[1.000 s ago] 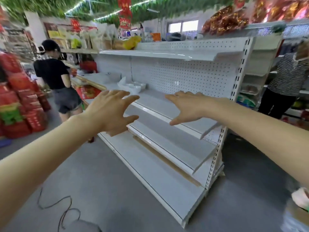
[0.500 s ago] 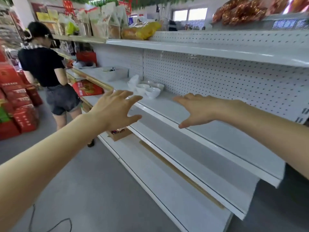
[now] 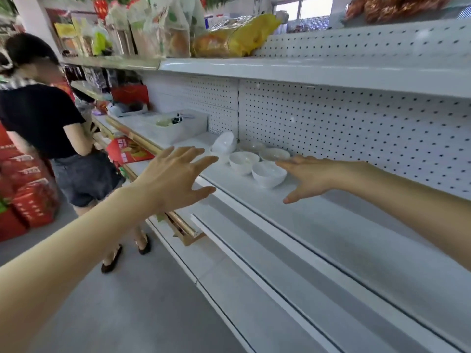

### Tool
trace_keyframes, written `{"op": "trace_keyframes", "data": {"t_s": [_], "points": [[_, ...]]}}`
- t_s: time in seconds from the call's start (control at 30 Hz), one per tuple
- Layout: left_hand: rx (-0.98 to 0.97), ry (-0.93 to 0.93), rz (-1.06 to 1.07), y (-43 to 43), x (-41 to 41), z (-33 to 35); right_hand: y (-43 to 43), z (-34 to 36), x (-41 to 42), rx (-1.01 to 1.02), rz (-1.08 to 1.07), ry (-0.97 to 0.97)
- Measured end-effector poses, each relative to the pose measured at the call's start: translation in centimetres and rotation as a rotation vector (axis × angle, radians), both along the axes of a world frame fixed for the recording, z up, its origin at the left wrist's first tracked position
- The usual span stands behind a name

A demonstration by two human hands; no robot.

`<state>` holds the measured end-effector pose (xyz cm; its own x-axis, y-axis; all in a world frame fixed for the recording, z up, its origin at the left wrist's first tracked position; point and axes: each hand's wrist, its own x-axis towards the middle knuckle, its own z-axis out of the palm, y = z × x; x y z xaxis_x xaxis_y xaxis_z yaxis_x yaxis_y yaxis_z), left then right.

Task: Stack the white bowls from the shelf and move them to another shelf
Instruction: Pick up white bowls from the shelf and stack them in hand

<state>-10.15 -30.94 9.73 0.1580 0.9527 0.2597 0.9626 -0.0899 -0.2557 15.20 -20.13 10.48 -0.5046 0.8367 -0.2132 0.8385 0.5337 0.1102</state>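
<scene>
While both our bare arms stretch toward a white metal shelf (image 3: 356,225) in a shop, a person in a black top (image 3: 38,118) stands far to the left of our left hand (image 3: 173,177), beside stacked red boxes (image 3: 28,200). Our left hand hovers palm down off the shelf's front edge, its fingers (image 3: 201,161) spread wide and holding nothing. Beyond and left of those fingers lie a red packet (image 3: 127,151) and a clear plastic bin (image 3: 178,126). Between the fingertips of our two hands, a cluster of white bowls (image 3: 243,161) sits on the shelf near the pegboard back (image 3: 356,128). Four stand upright side by side, unstacked, and one at the back left leans on its side. Our right hand (image 3: 313,177) is over the shelf, palm down, fingers (image 3: 290,164) straight, splayed and holding nothing. Their tips are just beside the nearest bowl (image 3: 269,173); we cannot tell whether they touch it. Above both hands, an upper shelf (image 3: 305,70) carries bagged goods (image 3: 229,42).
</scene>
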Motion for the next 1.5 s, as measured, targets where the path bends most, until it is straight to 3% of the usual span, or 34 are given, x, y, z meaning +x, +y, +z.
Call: {"op": "trace_keyframes", "data": {"t_s": [0.33, 0.7, 0.97, 1.1, 1.5], "points": [[-0.014, -0.014, -0.161, 20.6, -14.5, -2.9, 15.9, -5.1, -12.0, -0.057, -0.104, 0.132], [-0.213, -0.093, -0.381, 38.5, -24.0, -6.3, 25.8, -7.8, -20.7, -0.110, -0.495, 0.329], [-0.313, -0.210, -0.523, 44.8, -24.2, -11.2, 30.6, -10.4, -24.0, -0.064, -0.734, 0.652], [-0.368, -0.282, -0.504, 47.0, -24.0, -12.8, 32.0, -11.3, -24.7, -0.140, -0.801, 0.912], [-0.531, -0.605, -0.500, 48.9, -24.0, -16.1, 33.5, -13.0, -26.0, -0.111, -0.734, 0.923]]}}
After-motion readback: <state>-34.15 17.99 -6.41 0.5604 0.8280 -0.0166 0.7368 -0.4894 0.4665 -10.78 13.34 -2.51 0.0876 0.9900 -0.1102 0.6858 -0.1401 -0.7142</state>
